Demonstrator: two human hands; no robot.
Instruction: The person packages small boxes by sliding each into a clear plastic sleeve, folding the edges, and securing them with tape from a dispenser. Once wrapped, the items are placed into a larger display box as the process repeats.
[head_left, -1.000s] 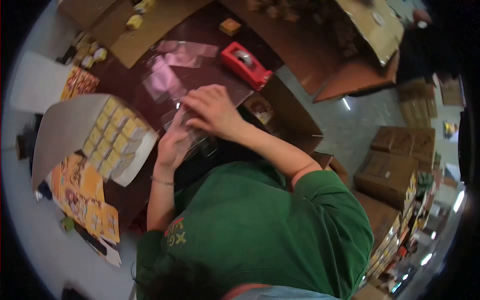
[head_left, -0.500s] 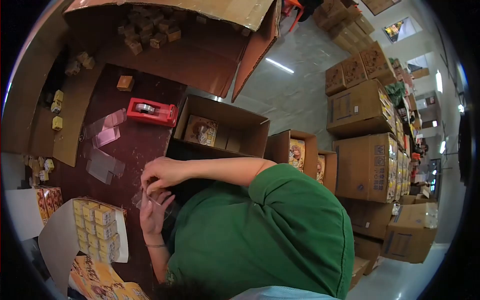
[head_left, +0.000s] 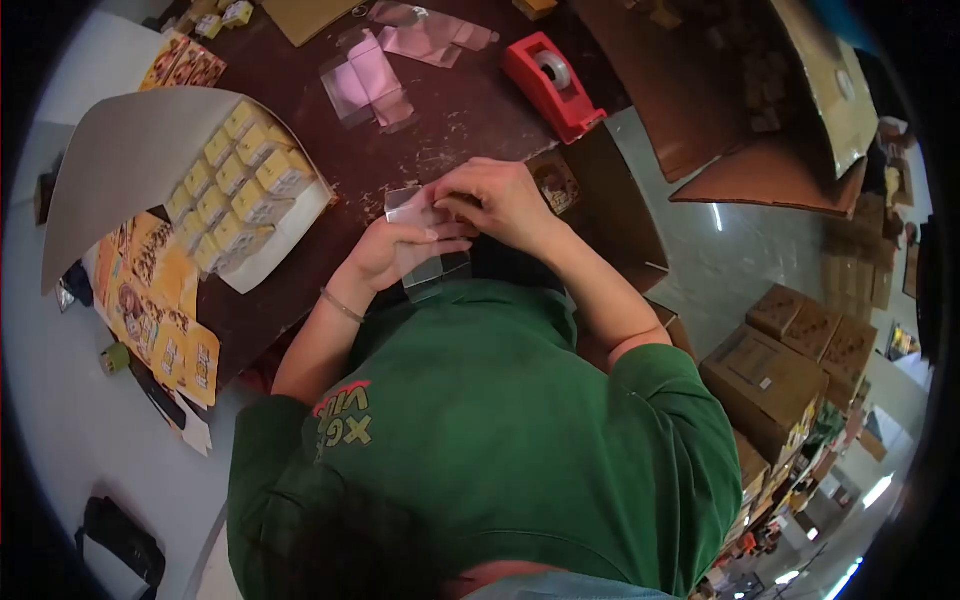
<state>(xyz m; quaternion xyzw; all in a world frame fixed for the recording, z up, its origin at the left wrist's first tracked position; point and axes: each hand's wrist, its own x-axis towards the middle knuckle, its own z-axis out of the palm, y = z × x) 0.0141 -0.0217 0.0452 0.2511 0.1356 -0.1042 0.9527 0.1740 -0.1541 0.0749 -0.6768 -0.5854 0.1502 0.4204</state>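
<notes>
A clear plastic folding box (head_left: pixel 424 278) is held in front of my green shirt, partly opened out. My left hand (head_left: pixel 382 252), with a bracelet at the wrist, has its thumb and fingers around the plastic. From the other side my right hand (head_left: pixel 496 204) pinches the upper part of the same box with bent fingers. Its exact fingertip contact is partly hidden. Beyond the hands, flat clear plastic boxes (head_left: pixel 372 82) lie on the dark red table (head_left: pixel 450 120). A red tape dispenser (head_left: pixel 548 85) stands to their right.
At the left, a white open carton (head_left: pixel 130 140) holds rows of small yellow boxes (head_left: pixel 235 180). Printed orange card sheets (head_left: pixel 150 290) lie below it. An open brown carton (head_left: pixel 615 190) is right of my hands, and stacked cartons (head_left: pixel 770 380) stand farther right.
My view has turned, so the table and cartons appear shifted and rotated. Both hands still hold the clear box, which now shows more fully between them.
</notes>
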